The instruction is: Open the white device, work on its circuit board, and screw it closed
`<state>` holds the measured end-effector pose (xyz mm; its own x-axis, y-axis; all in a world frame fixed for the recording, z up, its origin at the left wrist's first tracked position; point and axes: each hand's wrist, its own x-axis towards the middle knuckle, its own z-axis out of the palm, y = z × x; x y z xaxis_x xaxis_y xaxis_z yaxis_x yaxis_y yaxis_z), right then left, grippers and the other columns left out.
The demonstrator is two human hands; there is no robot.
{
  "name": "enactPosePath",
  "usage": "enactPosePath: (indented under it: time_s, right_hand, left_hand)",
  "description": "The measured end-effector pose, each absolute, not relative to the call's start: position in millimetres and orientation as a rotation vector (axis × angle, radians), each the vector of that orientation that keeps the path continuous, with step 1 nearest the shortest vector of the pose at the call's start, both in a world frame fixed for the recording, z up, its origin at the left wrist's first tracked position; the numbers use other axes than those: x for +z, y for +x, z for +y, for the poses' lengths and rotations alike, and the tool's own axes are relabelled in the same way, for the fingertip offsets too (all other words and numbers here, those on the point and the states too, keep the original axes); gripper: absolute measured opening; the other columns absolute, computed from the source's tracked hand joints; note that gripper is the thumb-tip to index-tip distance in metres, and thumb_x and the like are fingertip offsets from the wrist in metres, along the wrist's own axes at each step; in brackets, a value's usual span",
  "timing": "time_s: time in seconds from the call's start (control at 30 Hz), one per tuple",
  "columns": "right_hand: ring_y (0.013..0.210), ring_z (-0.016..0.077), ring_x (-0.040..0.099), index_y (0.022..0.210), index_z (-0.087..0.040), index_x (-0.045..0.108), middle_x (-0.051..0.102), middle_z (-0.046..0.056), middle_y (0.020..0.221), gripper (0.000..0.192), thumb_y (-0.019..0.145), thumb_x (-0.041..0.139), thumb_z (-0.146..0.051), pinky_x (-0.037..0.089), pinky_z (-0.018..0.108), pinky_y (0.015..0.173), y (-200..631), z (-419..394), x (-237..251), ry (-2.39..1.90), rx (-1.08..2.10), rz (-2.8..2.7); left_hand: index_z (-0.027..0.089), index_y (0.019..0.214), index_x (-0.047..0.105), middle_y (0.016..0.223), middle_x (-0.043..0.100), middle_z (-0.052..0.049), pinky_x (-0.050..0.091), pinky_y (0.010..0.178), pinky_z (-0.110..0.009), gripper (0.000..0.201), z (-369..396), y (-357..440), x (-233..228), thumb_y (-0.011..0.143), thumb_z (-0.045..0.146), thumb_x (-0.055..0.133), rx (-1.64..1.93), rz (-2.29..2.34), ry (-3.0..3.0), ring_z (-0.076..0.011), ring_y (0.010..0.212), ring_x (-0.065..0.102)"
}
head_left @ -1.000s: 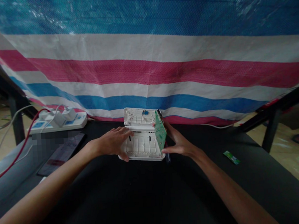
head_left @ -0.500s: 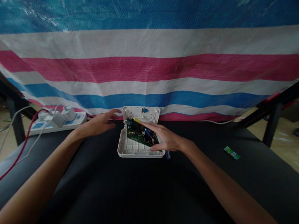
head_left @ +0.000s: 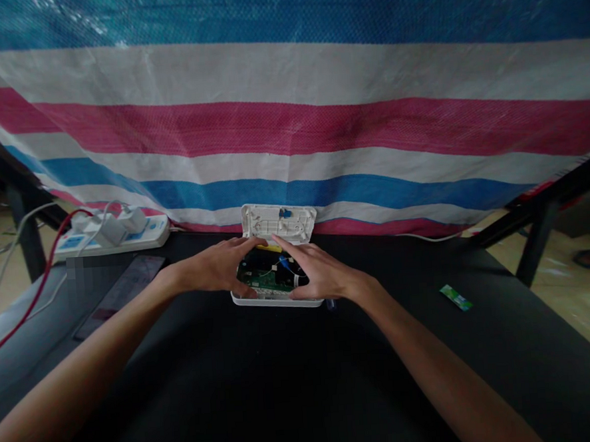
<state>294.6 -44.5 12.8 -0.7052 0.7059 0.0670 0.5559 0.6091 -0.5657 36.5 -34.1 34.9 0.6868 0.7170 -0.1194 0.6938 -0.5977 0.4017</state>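
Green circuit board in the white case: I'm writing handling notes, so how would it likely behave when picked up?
The green circuit board is probably stiff, being a flat panel. Its thin pale wire would likely flop and might snag. The exposed blue part could be fragile if squeezed.

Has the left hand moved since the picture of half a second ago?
Yes, the left hand moved right, away from the power strip, to the white case's left side.
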Motion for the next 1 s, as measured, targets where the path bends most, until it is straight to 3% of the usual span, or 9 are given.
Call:
enactPosePath:
  time_s: [0.17,0.43,0.57,0.77,1.0]
  right_hand:
    - [0.14,0.037,0.04,0.157,-0.025,0.02,0.036,0.015,0.156,0.112,0.066,0.084,-0.035,0.033,0.057,0.113,298,-46,9,-0.977,0.737,-2.56]
    - [0.135,0.0319,0.047,0.149,-0.027,0.041,0.049,0.011,0.149,0.081,0.077,0.077,-0.039,0.038,0.054,0.113,314,-50,13,-1.064,0.739,-2.433]
    - [0.13,0.0339,0.052,0.143,-0.021,0.049,0.054,0.015,0.143,0.076,0.076,0.078,-0.04,0.041,0.054,0.11,317,-47,11,-1.181,0.658,-2.499]
    - [0.122,0.0333,0.057,0.132,-0.02,0.06,0.063,0.015,0.129,0.05,0.083,0.07,-0.027,0.044,0.054,0.105,329,-34,1,-1.365,0.379,-2.426]
    - [0.115,0.0301,0.06,0.118,-0.019,0.069,0.066,0.013,0.118,0.034,0.084,0.068,-0.019,0.047,0.047,0.101,328,-32,-8,-1.374,0.384,-2.479]
  left_hand:
    - [0.022,0.134,0.04,0.134,0.054,-0.012,0.042,0.105,-0.044,0.084,-35,38,36,0.063,0.044,0.078,0.176,1.054,2.413,-0.0335,0.126,0.05]
    - [0.021,0.123,0.042,0.127,0.055,-0.01,0.045,0.099,-0.04,0.075,-38,44,35,0.063,0.044,0.08,0.157,1.073,2.375,-0.0306,0.117,0.055]
    - [0.022,0.129,0.041,0.133,0.053,-0.011,0.044,0.101,-0.038,0.08,-38,44,29,0.065,0.05,0.079,0.134,1.079,2.382,-0.0305,0.12,0.055]
    - [0.021,0.136,0.044,0.139,0.051,-0.013,0.036,0.107,-0.045,0.089,-37,43,22,0.063,0.061,0.077,0.064,1.12,2.544,-0.0365,0.128,0.048]
    - [0.023,0.145,0.041,0.143,0.049,-0.015,0.034,0.106,-0.046,0.103,-38,46,13,0.061,0.072,0.075,-0.056,1.13,2.605,-0.0386,0.128,0.047]
